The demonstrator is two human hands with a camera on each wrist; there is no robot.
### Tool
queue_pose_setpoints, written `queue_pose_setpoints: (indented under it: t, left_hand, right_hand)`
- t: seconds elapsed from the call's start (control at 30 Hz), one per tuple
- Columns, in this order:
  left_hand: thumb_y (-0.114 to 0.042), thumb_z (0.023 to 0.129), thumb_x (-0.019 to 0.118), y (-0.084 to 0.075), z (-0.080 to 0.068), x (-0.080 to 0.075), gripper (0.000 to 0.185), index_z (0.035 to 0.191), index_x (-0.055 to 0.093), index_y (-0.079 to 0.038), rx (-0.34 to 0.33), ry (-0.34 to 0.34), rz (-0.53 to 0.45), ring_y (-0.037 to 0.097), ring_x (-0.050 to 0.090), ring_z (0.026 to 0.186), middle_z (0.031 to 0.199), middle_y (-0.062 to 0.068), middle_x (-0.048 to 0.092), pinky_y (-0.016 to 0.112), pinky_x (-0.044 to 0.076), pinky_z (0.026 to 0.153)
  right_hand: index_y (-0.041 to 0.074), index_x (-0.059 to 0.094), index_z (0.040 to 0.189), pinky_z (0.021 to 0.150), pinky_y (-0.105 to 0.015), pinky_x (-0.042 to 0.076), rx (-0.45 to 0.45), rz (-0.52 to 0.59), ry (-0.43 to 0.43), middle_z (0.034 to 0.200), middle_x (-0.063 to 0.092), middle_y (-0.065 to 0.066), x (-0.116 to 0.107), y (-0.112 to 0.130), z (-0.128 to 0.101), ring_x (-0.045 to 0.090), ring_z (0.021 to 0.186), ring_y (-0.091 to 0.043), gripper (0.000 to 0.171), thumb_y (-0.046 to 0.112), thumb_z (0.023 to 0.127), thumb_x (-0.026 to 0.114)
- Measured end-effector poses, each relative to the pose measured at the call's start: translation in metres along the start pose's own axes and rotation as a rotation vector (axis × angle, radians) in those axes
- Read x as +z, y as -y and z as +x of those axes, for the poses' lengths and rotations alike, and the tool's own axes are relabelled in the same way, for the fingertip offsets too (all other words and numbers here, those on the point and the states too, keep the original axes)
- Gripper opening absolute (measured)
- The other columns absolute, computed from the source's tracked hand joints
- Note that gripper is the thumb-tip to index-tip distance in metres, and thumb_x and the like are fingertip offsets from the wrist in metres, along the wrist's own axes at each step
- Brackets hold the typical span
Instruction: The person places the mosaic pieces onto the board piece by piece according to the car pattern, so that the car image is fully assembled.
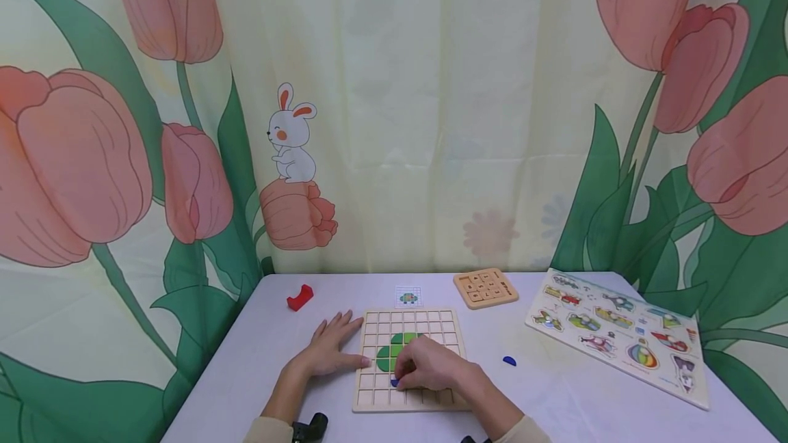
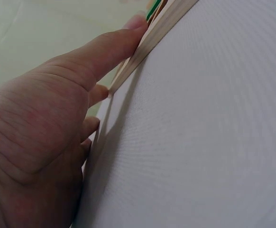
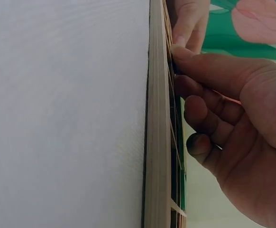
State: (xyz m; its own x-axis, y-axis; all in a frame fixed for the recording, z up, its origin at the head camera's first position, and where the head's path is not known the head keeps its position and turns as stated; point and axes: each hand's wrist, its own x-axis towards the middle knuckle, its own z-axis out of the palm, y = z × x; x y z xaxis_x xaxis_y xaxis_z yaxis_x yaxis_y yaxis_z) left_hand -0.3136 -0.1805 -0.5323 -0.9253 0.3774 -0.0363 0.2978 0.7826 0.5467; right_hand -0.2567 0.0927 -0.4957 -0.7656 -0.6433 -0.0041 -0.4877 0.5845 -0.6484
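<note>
1. On the white table (image 1: pixel 554 388), right in front of the person, lies a wooden grid board (image 1: pixel 407 359) with green pieces (image 1: pixel 394 351) set in cells near its middle.
2. The right hand (image 1: pixel 431 366) rests on the lower middle of the board, fingers curled down over a small blue piece (image 1: pixel 395 383) that peeks out at the fingertips; the fingers pinch it against the grid, just below the green pieces.
3. The left hand (image 1: pixel 329 347) lies flat on the table, fingers straight and spread, grasping nothing, its thumb touching the board's left edge.
4. From the left wrist, the fingertips (image 2: pixel 137 21) press along the board's wooden rim (image 2: pixel 157 33).
5. From the right wrist, the curled fingers (image 3: pixel 199 85) sit against the board's top face (image 3: pixel 159 142).
6. Another blue piece (image 1: pixel 509 361) lies on the table to the right of the board, well apart from both hands.
7. A red block (image 1: pixel 299 297), a small pattern card (image 1: pixel 408 297), a small wooden puzzle (image 1: pixel 486 287) and a picture puzzle board (image 1: pixel 618 333) lie farther back and to the right.
</note>
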Motion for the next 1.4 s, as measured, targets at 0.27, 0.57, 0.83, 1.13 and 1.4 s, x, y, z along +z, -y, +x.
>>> queue_pose_setpoints:
  t: [0.27, 0.57, 0.83, 1.13, 1.4]
  left_hand:
    - [-0.072, 0.074, 0.078, 0.001, 0.001, 0.001, 0.103, 0.159, 0.044, -0.024, 0.002, -0.009, 0.004, 0.037, 0.012, 0.163, 0.172, 0.011, 0.028, 0.066, 0.002, 0.129]
    - [-0.07, 0.074, 0.079, -0.002, 0.0, 0.002, 0.103, 0.159, 0.044, -0.023, 0.004, 0.0, -0.009, 0.038, 0.012, 0.162, 0.172, 0.012, 0.028, 0.067, 0.002, 0.128]
    - [-0.069, 0.074, 0.08, -0.002, -0.001, 0.0, 0.104, 0.159, 0.044, -0.023, -0.003, -0.008, -0.01, 0.037, 0.012, 0.162, 0.172, 0.011, 0.028, 0.066, 0.002, 0.128]
    - [-0.07, 0.074, 0.079, 0.0, 0.0, 0.001, 0.103, 0.159, 0.045, -0.023, -0.001, -0.011, -0.005, 0.037, 0.012, 0.162, 0.172, 0.011, 0.028, 0.066, 0.002, 0.128]
    - [-0.069, 0.074, 0.08, -0.002, -0.001, 0.0, 0.103, 0.159, 0.045, -0.023, -0.006, -0.009, -0.017, 0.037, 0.012, 0.162, 0.172, 0.012, 0.028, 0.066, 0.002, 0.128]
  right_hand:
    - [0.02, 0.081, 0.098, 0.073, -0.02, 0.051, 0.021, 0.036, -0.057, 0.084, 0.071, 0.016, -0.01, -0.001, -0.006, 0.06, 0.078, -0.001, 0.01, 0.016, 0.088, 0.081]
    - [0.016, 0.079, 0.111, 0.073, -0.022, 0.05, 0.037, 0.042, -0.11, 0.096, 0.072, 0.007, -0.027, -0.014, -0.019, 0.058, 0.084, -0.008, 0.021, 0.019, 0.09, 0.082]
    - [0.013, 0.077, 0.114, 0.069, -0.023, 0.05, 0.036, 0.023, -0.147, 0.097, 0.07, 0.006, -0.046, -0.037, -0.038, 0.058, 0.083, -0.007, 0.023, 0.022, 0.092, 0.08]
    - [0.012, 0.075, 0.119, 0.07, -0.023, 0.05, 0.11, 0.025, -0.18, 0.096, 0.068, 0.009, -0.063, -0.05, -0.053, 0.059, 0.085, -0.011, 0.028, 0.023, 0.094, 0.079]
    - [0.011, 0.076, 0.117, 0.068, -0.023, 0.048, 0.125, 0.046, -0.177, 0.095, 0.069, 0.006, -0.072, -0.055, -0.062, 0.058, 0.085, -0.015, 0.026, 0.02, 0.093, 0.079]
